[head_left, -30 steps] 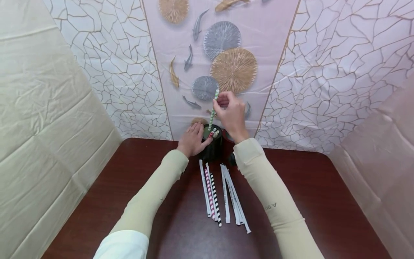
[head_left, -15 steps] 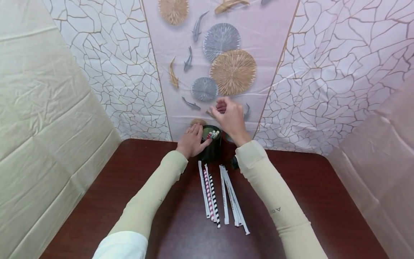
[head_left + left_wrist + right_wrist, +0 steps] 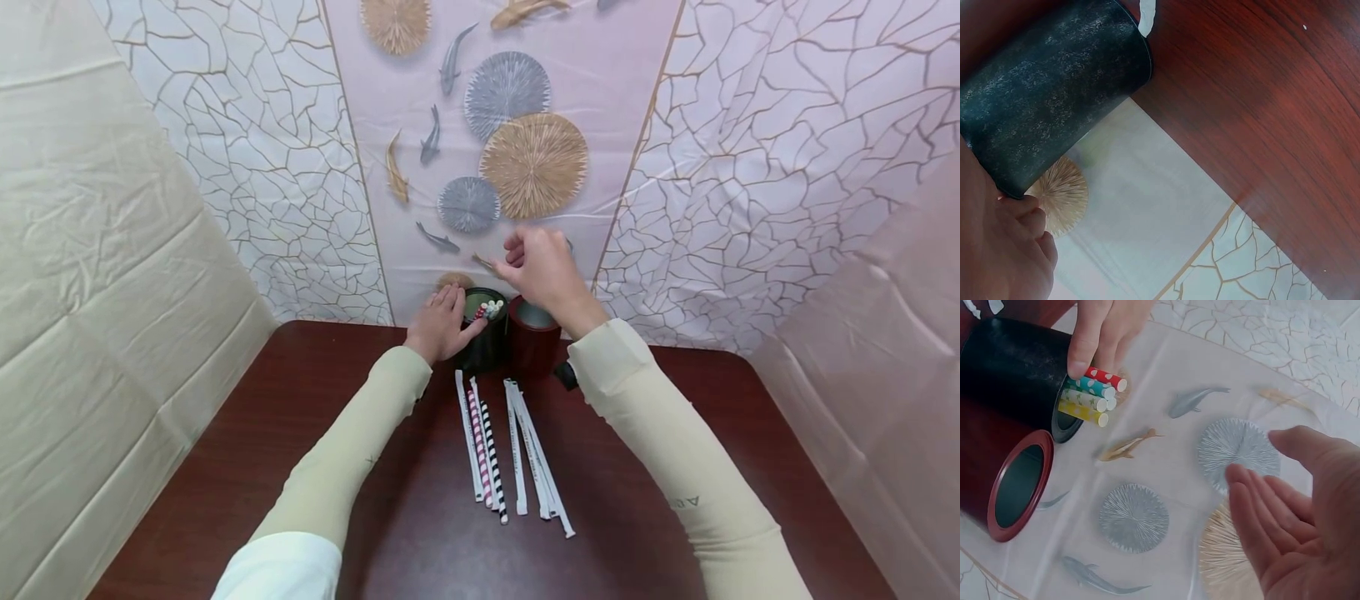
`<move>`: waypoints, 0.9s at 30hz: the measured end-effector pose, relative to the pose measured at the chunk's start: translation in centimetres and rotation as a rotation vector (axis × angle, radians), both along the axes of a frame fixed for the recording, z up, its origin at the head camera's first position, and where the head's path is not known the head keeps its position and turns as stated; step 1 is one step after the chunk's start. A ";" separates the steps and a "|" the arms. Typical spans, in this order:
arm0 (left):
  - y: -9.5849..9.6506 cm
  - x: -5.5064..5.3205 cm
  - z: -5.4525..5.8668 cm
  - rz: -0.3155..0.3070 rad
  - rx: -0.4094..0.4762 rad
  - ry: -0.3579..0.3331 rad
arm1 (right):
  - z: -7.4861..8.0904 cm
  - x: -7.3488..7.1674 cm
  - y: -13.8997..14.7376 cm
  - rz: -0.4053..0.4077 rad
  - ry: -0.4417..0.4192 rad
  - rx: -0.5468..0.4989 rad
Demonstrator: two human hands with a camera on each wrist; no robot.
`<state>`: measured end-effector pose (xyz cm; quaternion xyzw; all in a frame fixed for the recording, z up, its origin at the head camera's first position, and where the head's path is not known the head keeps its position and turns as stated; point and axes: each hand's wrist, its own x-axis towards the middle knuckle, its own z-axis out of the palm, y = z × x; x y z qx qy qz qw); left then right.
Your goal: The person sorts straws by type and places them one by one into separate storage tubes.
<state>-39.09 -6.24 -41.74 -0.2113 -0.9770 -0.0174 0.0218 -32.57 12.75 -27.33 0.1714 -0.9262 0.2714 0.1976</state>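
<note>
My left hand (image 3: 441, 323) holds the black cup (image 3: 482, 357) near its rim, with fingers on the far left side and the thumb by the mouth. Several paper straws (image 3: 1090, 407) stand in that cup; red, teal, green-patterned and yellow ones show in the right wrist view. The left wrist view has the cup's dark side wall (image 3: 1060, 87) and curled fingers (image 3: 1030, 219) at its rim. Empty, my right hand (image 3: 551, 268) hovers above a dark red cup (image 3: 534, 348), fingers and thumb apart. No straws show inside the red cup's mouth (image 3: 1021, 485).
On the brown table (image 3: 637, 517), a pink-striped straw (image 3: 479, 450) and a black-striped straw (image 3: 492, 462) lie beside white paper sleeves (image 3: 467, 437). More white sleeves (image 3: 534, 454) lie to their right. A patterned cloth (image 3: 420, 75) rises behind the cups.
A green-striped straw, pinched above the black cup a second ago, has been let go into it. My right hand then moved slightly right and lower. The left hand stayed at the black cup.
</note>
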 end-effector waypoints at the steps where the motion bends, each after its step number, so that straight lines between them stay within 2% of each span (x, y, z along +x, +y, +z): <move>1: 0.0 0.0 0.0 0.000 -0.004 -0.001 | 0.1 0.2 0.1 -0.001 -0.019 0.022; 7: 0.0 -0.4 -0.2 0.003 -0.021 -0.006 | 0.3 1.0 0.5 0.014 -0.112 0.145; 13: 0.1 -0.5 -0.2 0.011 -0.033 -0.030 | -0.2 1.7 0.4 0.029 -0.228 0.240; 21: 0.0 0.0 0.0 0.004 -0.016 -0.009 | -2.3 2.1 -0.1 0.060 -0.350 0.360; 27: 0.0 -0.2 -0.2 0.011 -0.022 -0.019 | -4.1 2.1 -0.5 0.034 -0.483 0.413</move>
